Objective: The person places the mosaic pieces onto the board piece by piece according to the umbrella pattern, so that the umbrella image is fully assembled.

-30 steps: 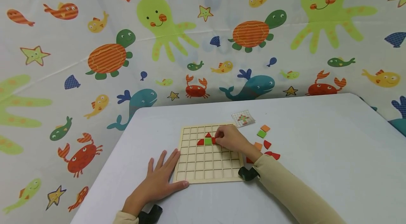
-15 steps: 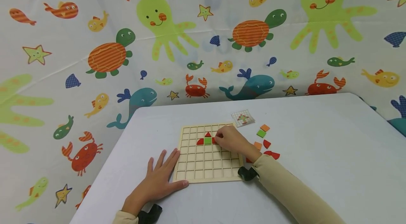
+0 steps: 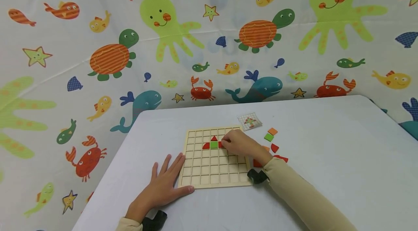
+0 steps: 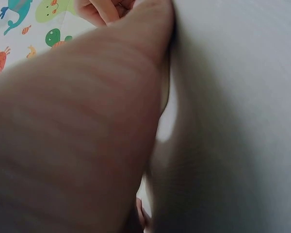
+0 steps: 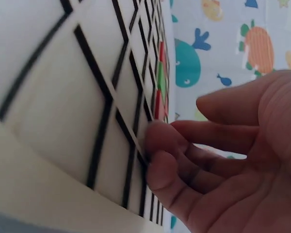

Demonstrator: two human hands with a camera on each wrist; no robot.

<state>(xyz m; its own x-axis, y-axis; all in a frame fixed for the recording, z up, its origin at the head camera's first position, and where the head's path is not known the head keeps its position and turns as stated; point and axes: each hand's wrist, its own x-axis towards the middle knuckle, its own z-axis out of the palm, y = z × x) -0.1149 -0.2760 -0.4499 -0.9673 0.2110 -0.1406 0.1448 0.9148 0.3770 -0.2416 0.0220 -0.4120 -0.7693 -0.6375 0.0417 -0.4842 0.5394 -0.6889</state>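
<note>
On the table lies a square wooden grid board (image 3: 209, 169). My left hand (image 3: 166, 185) rests flat with spread fingers at its left edge, the thumb along the front corner. Set in the upper cells are a red triangle (image 3: 214, 138), a green square (image 3: 213, 145) below it, and a rounded red piece (image 3: 206, 146) to the left. Another red piece (image 3: 220, 144), right of the green one, is partly covered by my right hand (image 3: 240, 144). In the right wrist view this hand's loosely bent fingers touch the board beside the red piece, thumb apart. A blurred forearm fills the left wrist view.
A small pattern card (image 3: 250, 121) lies behind the board's right corner. Right of the board are loose pieces: an orange square (image 3: 272, 131), a green square (image 3: 269, 137), a red quarter circle (image 3: 274, 148) and several more, partly hidden by my sleeve. A printed curtain (image 3: 196, 42) hangs behind the table.
My right wrist and sleeve have shifted slightly rightward, while the fingertips stay at the same red piece. The left hand and the pieces on the board look unmoved.
</note>
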